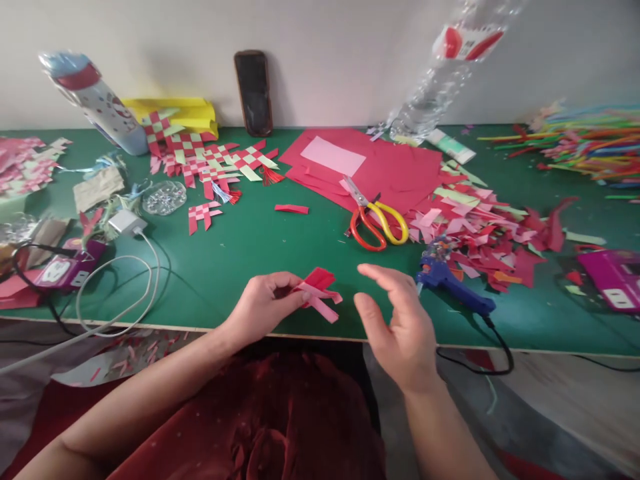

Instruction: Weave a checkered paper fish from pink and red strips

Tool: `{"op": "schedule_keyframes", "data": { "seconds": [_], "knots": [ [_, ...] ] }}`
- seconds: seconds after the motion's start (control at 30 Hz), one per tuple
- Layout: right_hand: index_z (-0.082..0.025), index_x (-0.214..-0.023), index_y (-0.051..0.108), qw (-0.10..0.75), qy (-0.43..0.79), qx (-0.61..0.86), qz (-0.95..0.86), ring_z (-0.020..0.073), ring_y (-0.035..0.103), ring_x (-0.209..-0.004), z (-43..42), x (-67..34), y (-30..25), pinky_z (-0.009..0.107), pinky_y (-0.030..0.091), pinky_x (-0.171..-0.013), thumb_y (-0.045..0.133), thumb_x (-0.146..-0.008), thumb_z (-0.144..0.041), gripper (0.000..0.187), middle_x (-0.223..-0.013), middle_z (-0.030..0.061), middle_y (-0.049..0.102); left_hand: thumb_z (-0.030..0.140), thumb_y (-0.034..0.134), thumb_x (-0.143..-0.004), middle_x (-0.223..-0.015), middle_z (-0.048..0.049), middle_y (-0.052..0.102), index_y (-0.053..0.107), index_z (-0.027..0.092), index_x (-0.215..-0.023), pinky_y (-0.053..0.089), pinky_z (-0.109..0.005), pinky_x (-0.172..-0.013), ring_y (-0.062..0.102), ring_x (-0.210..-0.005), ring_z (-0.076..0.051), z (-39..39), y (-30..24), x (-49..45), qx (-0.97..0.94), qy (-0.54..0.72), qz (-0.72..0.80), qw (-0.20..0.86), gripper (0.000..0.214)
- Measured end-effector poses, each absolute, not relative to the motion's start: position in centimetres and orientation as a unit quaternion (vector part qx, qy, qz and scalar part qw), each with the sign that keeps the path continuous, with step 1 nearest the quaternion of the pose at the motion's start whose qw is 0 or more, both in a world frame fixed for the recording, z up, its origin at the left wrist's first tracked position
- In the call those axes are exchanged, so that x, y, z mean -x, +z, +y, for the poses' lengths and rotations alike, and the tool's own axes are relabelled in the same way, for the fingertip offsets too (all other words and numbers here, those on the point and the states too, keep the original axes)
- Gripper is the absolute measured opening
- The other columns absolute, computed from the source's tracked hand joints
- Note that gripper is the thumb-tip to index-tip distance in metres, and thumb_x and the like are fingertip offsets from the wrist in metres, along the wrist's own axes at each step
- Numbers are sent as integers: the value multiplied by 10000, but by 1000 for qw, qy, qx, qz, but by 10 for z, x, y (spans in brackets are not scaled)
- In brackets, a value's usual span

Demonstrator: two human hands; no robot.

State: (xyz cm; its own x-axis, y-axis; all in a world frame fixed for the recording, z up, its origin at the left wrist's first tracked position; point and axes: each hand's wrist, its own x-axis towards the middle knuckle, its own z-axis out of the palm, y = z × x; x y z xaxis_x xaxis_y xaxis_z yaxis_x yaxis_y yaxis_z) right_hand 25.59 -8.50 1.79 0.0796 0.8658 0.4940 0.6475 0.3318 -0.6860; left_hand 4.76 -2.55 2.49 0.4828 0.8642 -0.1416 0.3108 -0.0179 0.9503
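Folded red and pink paper strips point(319, 293) sit pinched in our left hand point(265, 303) above the green bench point(260, 247) edge. Our right hand point(395, 320) hovers just beside, fingers loosely spread, holding nothing. Scissors point(375, 220) and a blue glue gun point(453, 283) lie beyond.

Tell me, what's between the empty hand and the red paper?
Nothing. Head view shows only bare green table between right hand and folded paper strips.

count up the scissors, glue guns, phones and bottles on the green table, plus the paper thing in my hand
scissors: 1
glue gun: 1
phone: 1
bottles: 2
folded paper piece, pinched in the left hand: 1
total: 6
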Motion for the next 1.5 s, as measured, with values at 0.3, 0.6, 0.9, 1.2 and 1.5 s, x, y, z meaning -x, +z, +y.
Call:
{"op": "schedule_keyframes", "data": {
  "seconds": [0.3,0.6,0.9,1.2,1.5],
  "knots": [
    [-245,-1240,552,502,368,573,-533,209,608,-1079,-65,-246,11,367,544,-859,579,-908,-460,397,-1206,90,630,342,739,-781,-799,-44,715,733,126,-883,503,-200,-634,635,-680,-103,-1,28,-48,-467,300,454,697,239],
    [-221,-1114,627,438,446,590,-511,187,661,-885,-52,-227,14,315,553,-770,660,-834,-500,397,-1026,62,701,331,756,-757,-739,-15,680,719,126,-840,493,-175,-598,592,-638,-75,0,28,-48,-459,297,441,712,224],
    [-223,-955,674,435,438,591,-520,135,602,-712,-50,-219,17,243,501,-658,651,-851,-430,233,-836,1,693,329,698,-810,-779,-24,688,689,130,-857,506,-166,-550,622,-690,-101,-2,25,-46,-506,281,449,681,205],
    [-201,-845,648,424,400,593,-555,100,496,-605,-33,-210,33,206,430,-570,616,-870,-413,215,-686,-27,601,345,719,-799,-832,-40,702,690,128,-893,550,-201,-614,660,-743,-127,9,34,-36,-498,302,424,693,238],
    [-208,-771,585,408,387,605,-564,93,455,-542,-28,-196,31,203,411,-502,601,-865,-459,269,-599,-46,508,344,720,-795,-815,-31,696,687,130,-861,551,-210,-632,668,-743,-128,12,30,-30,-472,320,428,701,226]
  ]
}}
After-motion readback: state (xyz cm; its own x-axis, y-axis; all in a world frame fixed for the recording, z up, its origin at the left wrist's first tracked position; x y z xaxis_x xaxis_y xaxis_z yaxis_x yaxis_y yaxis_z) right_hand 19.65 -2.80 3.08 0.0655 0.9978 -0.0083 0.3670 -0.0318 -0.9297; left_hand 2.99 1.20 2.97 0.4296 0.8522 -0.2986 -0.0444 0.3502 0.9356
